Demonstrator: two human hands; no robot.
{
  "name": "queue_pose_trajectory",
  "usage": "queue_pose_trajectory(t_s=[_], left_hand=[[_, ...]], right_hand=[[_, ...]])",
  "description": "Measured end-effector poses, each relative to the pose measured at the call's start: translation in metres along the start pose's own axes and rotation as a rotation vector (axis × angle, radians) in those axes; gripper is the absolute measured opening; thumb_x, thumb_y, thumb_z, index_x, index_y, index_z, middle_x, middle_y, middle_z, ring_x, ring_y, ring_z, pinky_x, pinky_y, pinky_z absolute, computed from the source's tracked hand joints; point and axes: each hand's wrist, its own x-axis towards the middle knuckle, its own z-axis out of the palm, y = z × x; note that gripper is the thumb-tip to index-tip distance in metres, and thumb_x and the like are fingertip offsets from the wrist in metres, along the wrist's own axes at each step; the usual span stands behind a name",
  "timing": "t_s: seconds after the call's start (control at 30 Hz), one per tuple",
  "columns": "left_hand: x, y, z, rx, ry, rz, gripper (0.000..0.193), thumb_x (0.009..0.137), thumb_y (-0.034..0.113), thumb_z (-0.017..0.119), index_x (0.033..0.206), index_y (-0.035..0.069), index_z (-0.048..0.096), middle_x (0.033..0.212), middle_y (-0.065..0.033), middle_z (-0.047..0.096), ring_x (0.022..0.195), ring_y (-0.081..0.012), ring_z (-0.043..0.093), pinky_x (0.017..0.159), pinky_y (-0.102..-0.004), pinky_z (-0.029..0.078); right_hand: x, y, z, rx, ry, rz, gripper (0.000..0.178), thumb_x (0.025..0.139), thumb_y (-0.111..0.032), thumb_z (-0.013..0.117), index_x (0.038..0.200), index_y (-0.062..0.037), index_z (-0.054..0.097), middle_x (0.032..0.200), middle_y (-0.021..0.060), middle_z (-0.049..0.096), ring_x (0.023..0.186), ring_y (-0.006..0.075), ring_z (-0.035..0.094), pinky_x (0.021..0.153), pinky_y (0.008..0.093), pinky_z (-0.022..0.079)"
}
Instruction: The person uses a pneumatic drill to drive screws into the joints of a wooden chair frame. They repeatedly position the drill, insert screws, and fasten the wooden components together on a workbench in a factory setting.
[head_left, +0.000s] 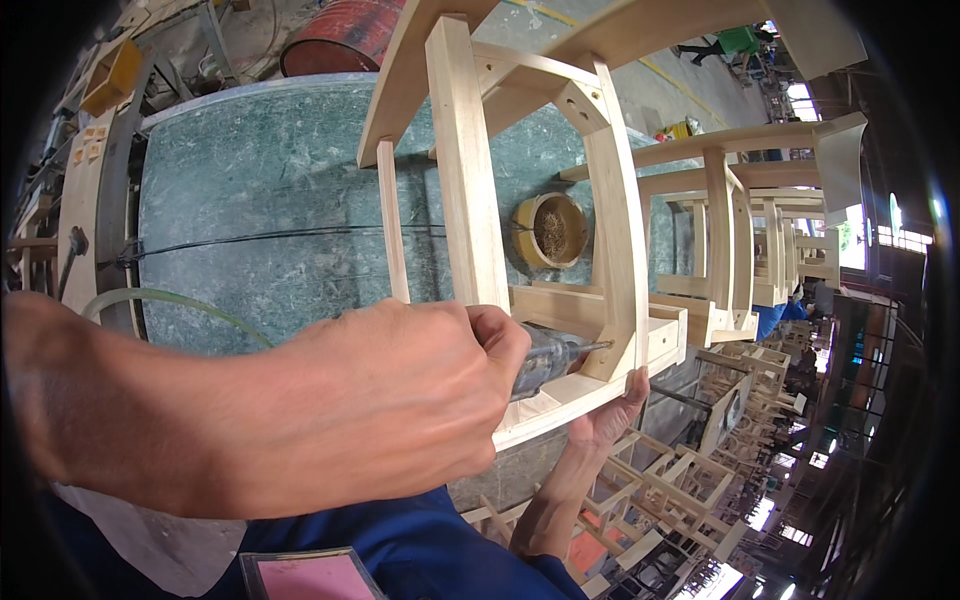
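My left hand (390, 390) is closed around a dark power screwdriver (541, 368), its forearm reaching in from the left. The tool's thin bit points right, at the lower corner of a pale wooden chair frame (465, 170) where the rails join. Whether the bit turns there cannot be told. Below that corner, my right hand (600, 415) grips the frame's lower rail (560, 405), with fingers bent up against its edge. Part of the right hand is hidden behind the wood. The frame stands tilted on a worn green worktable (280, 200).
A round yellow container (523, 225) of small brownish pieces sits beyond the frame. A black cord (300, 234) crosses the table and a pale hose (190, 301) runs behind my forearm. More chair frames (720, 230) line the right side. A red barrel (335, 40) lies behind the table.
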Motion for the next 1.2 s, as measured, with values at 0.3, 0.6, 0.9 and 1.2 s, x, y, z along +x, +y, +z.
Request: queue_pose_trajectory(t_s=[0.3,0.6,0.9,1.2], left_hand=[[0.001,0.002,0.0,0.005,-0.054,0.006,0.024,0.096,0.017,0.055,0.104,-0.003,0.067,0.102,-0.0277,0.057,0.071,-0.029,0.068,0.043,-0.0313,0.058],[0.003,0.003,0.0,0.069,-0.019,0.023,0.03,0.097,0.019,0.054,0.091,-0.007,0.067,0.095,-0.0244,0.058,0.067,-0.0252,0.066,0.043,-0.0304,0.056],[0.019,-0.032,-0.006,-0.104,-0.017,0.091,0.021,0.086,0.011,0.063,0.085,-0.01,0.068,0.099,-0.0288,0.058,0.067,-0.0251,0.068,0.046,-0.0301,0.059],[0.012,-0.025,0.002,-0.204,0.097,0.003,0.015,0.077,0.003,0.068,0.083,-0.01,0.068,0.098,-0.0296,0.058,0.072,-0.0251,0.07,0.047,-0.0303,0.06]], right_hand=[[0.003,0.001,-0.002,-0.007,-0.035,0.01,0.059,0.082,-0.037,0.071,0.13,-0.0091,0.054,0.112,0.0124,0.066,0.094,0.0292,0.066,0.081,0.0453,0.055],[0.003,0.002,0.006,-0.053,-0.064,-0.027,0.057,0.082,-0.035,0.068,0.129,-0.0058,0.054,0.109,0.012,0.068,0.091,0.0252,0.069,0.073,0.039,0.059],[0.005,0.02,0.011,-0.103,0.044,-0.171,0.053,0.083,-0.038,0.063,0.124,-0.0062,0.052,0.094,0.0114,0.063,0.07,0.0218,0.061,0.06,0.0335,0.05],[-0.009,0.028,0.037,-0.206,0.257,-0.198,0.052,0.087,-0.042,0.058,0.126,-0.0091,0.049,0.105,0.0102,0.057,0.083,0.0181,0.055,0.068,0.0318,0.048]])
